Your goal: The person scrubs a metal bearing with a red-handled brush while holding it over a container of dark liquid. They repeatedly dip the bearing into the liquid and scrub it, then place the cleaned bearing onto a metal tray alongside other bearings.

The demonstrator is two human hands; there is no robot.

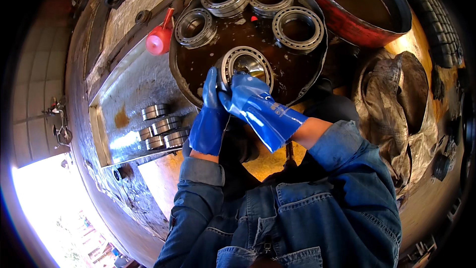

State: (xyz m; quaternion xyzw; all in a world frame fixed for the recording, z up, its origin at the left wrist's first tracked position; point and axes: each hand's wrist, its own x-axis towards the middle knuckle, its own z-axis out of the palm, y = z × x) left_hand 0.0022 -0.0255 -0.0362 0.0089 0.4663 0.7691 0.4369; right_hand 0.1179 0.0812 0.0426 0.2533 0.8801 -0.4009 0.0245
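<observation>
Both my hands wear blue rubber gloves. My left hand (pixel 210 114) and my right hand (pixel 248 94) grip the near rim of a large steel roller bearing (pixel 246 62). It is tilted up over a round black pan (pixel 184 82) filled with dark oily liquid. The left hand clasps the bearing's left edge, the right hand its lower edge. Three more large roller bearings (pixel 297 29) lie flat in the pan's far half.
A red squeeze bottle (pixel 159 39) lies at the pan's left edge. Several smaller bearings (pixel 161 131) stand on a metal tray (pixel 131 87) to the left. A red basin (pixel 357 5) with murky liquid sits far right, with crumpled dirty cloth (pixel 396 99) beside it.
</observation>
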